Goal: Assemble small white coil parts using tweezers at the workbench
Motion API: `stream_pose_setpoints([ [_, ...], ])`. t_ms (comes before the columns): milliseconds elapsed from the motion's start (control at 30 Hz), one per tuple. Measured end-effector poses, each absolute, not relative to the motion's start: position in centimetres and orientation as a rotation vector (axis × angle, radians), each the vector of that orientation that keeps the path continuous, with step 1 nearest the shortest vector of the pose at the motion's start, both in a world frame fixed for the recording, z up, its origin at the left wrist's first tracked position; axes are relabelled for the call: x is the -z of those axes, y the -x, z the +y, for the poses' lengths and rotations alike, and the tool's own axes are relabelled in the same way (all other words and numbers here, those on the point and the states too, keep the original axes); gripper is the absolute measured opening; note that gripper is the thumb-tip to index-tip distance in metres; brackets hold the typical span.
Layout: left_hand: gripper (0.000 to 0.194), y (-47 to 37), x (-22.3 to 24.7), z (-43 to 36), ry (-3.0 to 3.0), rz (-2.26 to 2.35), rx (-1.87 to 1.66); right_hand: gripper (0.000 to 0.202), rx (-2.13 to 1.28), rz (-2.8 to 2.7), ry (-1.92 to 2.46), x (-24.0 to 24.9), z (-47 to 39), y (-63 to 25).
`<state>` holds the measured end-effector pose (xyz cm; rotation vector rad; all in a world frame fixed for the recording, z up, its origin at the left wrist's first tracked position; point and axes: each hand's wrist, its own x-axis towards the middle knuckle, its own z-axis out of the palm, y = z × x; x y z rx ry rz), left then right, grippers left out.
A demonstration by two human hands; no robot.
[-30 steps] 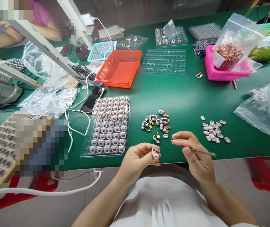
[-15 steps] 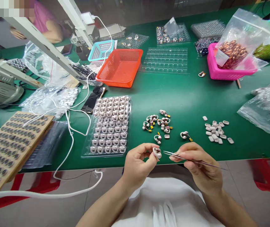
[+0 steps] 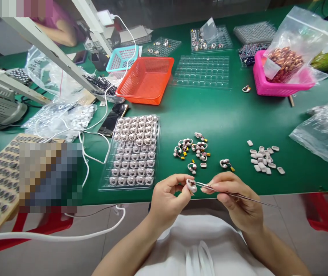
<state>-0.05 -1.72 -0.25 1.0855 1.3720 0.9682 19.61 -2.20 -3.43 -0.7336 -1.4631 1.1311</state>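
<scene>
Between thumb and fingers, my left hand (image 3: pixel 169 197) pinches a small white curved earphone housing (image 3: pixel 192 186) with dark and coppery parts inside. My right hand (image 3: pixel 240 199) is closed on a pair of metal tweezers (image 3: pixel 233 194); their tips reach the inside of the housing. Just beyond the hands lies a loose group of similar earphone pieces (image 3: pixel 198 147) with yellow tabs. One more such piece (image 3: pixel 225 164) rests beyond my right hand. Farther right is a pile of small white oval caps (image 3: pixel 263 159), and a single cap (image 3: pixel 203 165) lies near the earphone pieces.
A clear tray of white housings (image 3: pixel 132 155) stands left of my hands. Farther back are an orange basket (image 3: pixel 145 99), an empty-looking clear tray (image 3: pixel 202 71) and a pink basket (image 3: pixel 281 89). White cables (image 3: pixel 86 180) trail across the left side. Another person's arm (image 3: pixel 63 33) shows at far left.
The tweezers in my right hand have moved left, their tips from just beside the housing to inside it. My left hand holds the housing almost still.
</scene>
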Motion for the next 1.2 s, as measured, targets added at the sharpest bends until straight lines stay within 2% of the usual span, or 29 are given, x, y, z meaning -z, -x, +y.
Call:
stream_pose_setpoints([
  [467,0.014,0.20,0.28,-1.72,-1.107,1.385,-0.939,0.029,-1.129,-1.505,0.731,3.37,-1.87,-19.41],
  [733,0.021,0.32,-0.05,-1.93,-1.161,1.322,-0.920,0.025,-1.139,-1.486,0.702,3.27,-1.31,-19.54],
  [1067,0.016,0.60,0.27,-1.85,-1.325,1.358,-0.914,0.019,-1.169,-1.387,0.746,3.49,-1.46,-19.58],
  [1200,0.016,0.54,0.23,-2.09,-1.332,1.352,-0.934,0.024,-1.187,-1.364,0.822,3.17,-1.32,-19.38],
])
